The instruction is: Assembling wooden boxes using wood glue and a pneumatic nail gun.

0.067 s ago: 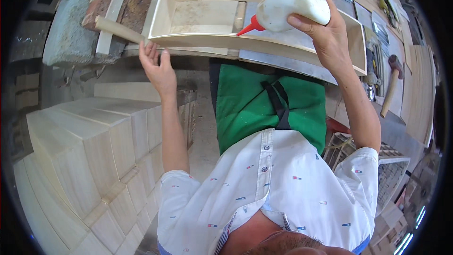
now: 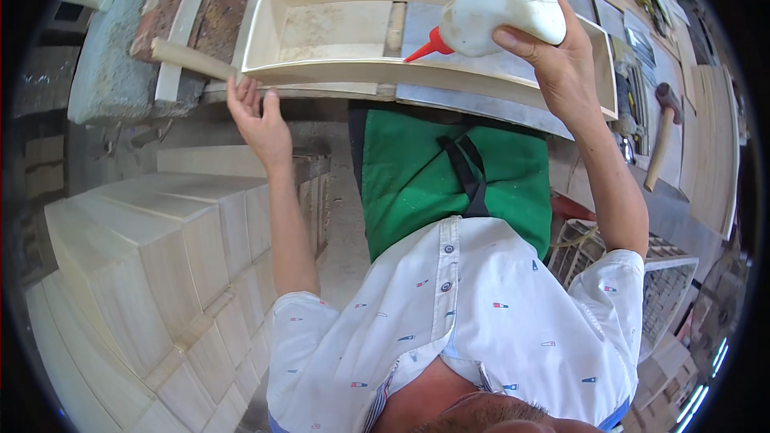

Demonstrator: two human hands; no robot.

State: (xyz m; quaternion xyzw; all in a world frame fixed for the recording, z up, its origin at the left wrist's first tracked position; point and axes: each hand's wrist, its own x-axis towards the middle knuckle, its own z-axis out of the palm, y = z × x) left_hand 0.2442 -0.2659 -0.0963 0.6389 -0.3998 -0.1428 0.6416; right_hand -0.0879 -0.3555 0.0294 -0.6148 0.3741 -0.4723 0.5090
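My right hand grips a white squeeze glue bottle, tipped so its red nozzle points down to the left. The nozzle tip is at the top edge of the near side of a long, pale wooden frame. At the frame's near left corner is my left hand, fingers loosely extended and thumb apart. Its fingertips are by the corner and the end of a round wooden handle; whether they touch is unclear.
Stacked pale wooden boxes fill the lower left. Left of the frame stand a rough grey block and a reddish brick. A hammer and stacked boards lie to the right. A plastic crate stands below them.
The nozzle tip has moved slightly right along the frame's near edge. My left hand stays by the corner; the whole bench view has shifted a little left.
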